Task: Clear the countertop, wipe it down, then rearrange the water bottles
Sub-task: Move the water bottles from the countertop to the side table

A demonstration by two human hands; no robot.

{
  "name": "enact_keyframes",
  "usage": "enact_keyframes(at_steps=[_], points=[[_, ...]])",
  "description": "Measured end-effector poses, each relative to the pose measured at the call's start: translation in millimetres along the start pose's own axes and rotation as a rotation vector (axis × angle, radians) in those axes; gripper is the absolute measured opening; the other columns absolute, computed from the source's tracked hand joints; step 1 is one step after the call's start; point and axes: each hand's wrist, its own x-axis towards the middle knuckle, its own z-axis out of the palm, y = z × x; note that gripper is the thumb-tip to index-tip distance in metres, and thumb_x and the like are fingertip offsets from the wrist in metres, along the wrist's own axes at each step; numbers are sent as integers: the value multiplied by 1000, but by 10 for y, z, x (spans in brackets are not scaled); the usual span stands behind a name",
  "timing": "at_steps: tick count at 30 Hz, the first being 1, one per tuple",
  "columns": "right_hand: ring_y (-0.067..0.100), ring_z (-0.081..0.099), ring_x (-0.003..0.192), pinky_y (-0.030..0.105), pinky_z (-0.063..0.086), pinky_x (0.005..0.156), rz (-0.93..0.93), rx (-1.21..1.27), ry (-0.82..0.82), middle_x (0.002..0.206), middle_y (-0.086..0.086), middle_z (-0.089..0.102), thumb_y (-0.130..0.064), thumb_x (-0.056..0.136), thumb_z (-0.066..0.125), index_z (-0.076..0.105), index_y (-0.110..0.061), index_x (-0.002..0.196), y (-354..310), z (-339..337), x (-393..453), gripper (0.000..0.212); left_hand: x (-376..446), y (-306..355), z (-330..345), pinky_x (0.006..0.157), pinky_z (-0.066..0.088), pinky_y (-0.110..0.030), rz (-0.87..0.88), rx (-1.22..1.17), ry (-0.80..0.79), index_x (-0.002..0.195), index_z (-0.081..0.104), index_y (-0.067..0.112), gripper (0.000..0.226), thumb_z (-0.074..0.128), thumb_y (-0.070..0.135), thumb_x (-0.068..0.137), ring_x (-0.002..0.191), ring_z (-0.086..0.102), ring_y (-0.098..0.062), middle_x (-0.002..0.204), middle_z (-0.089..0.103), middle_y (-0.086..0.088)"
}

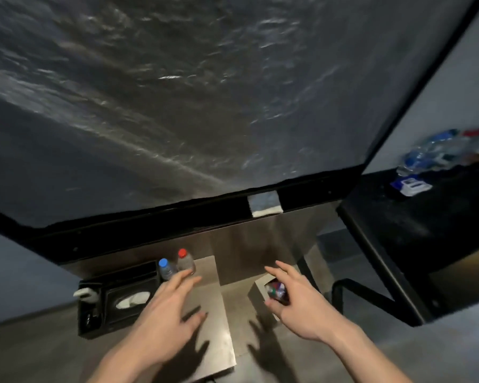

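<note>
Steel countertop [210, 322] | 2 bottles [177, 265] just beyond left hand [163, 308] fingers, spread | right hand [296, 302] fingers spread

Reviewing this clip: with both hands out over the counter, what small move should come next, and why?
Probably the left hand reaches on and grips the red-capped bottle. Its fingers are spread and their tips are just short of that bottle, which stands upright beside the blue-capped bottle on the countertop. The right hand looks occupied with a small item.
</note>
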Motion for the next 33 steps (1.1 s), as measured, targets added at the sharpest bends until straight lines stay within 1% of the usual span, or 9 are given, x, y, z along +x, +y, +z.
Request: enact_keyframes(at_steps=[2, 4, 7, 11, 14, 16, 20, 25, 33], points=[[8, 14, 156, 33, 20, 127, 25, 13, 46, 169, -23, 10, -49, 99, 61, 26, -45, 160, 219, -204, -238, 71, 48, 292, 54, 124, 19, -25, 27, 35, -21, 156, 25, 43, 73, 60, 56, 94, 150, 18, -3, 160, 14, 28], [6, 16, 155, 30, 20, 126, 48, 29, 87, 168, -24, 11, -52, 98, 61, 26, -44, 160, 517, -403, -486, 71, 142, 657, 189, 124, 21, -26, 78, 46, -20, 156, 24, 43, 75, 61, 56, 93, 150, 20, -3, 159, 15, 27], [5, 15, 155, 32, 21, 127, 82, 35, 131, 168, -25, 10, -55, 97, 61, 26, -45, 160, 1064, -702, -908, 73, 328, 1368, 505, 123, 25, -30, 153, 59, -30, 157, 24, 42, 76, 61, 56, 92, 150, 23, -5, 160, 14, 26], [4, 15, 155, 32, 18, 125, 139, 34, 171, 167, -26, 10, -59, 94, 63, 27, -48, 158, 1911, -1155, -1412, 74, 491, 2453, 945, 124, 25, -32, 242, 47, -42, 157, 25, 42, 75, 61, 56, 93, 150, 21, -5, 163, 13, 25], [8, 19, 154, 35, 21, 127, 175, 36, 182, 168, -21, 14, -57, 93, 65, 31, -46, 157, 2619, -1559, -1789, 73, 496, 3260, 1293, 125, 23, -32, 268, 14, -60, 157, 24, 44, 75, 62, 56, 94, 151, 16, -4, 164, 11, 26], [10, 20, 154, 37, 22, 127, 189, 31, 200, 168, -18, 16, -56, 94, 66, 32, -44, 158, 2975, -1799, -2017, 74, 496, 3658, 1483, 126, 21, -31, 285, 27, -64, 158, 23, 43, 75, 60, 57, 94, 153, 14, -5, 165, 10, 25], [11, 19, 155, 36, 22, 127, 184, 3, 225, 168, -17, 15, -54, 96, 64, 29, -42, 159, 3495, -2227, -2313, 73, 510, 4198, 1776, 125, 21, -30, 283, 37, -90, 158, 23, 42, 74, 60, 55, 95, 153, 12, -5, 166, 10, 24], [14, 19, 156, 34, 22, 127, 143, -7, 257, 169, -14, 15, -53, 96, 64, 29, -40, 160, 3990, -2620, -2345, 73, 739, 4617, 1976, 126, 21, -32, 266, 96, -145, 159, 21, 41, 77, 61, 56, 95, 153, 11, -7, 166, 8, 22], [15, 15, 157, 33, 21, 127, 150, 2, 270, 170, -15, 10, -50, 97, 65, 26, -39, 161, 4693, -3460, -2115, 75, 1685, 5448, 2328, 126, 22, -34, 333, 148, -192, 158, 24, 41, 78, 63, 56, 92, 154, 14, -10, 166, 9, 20]])
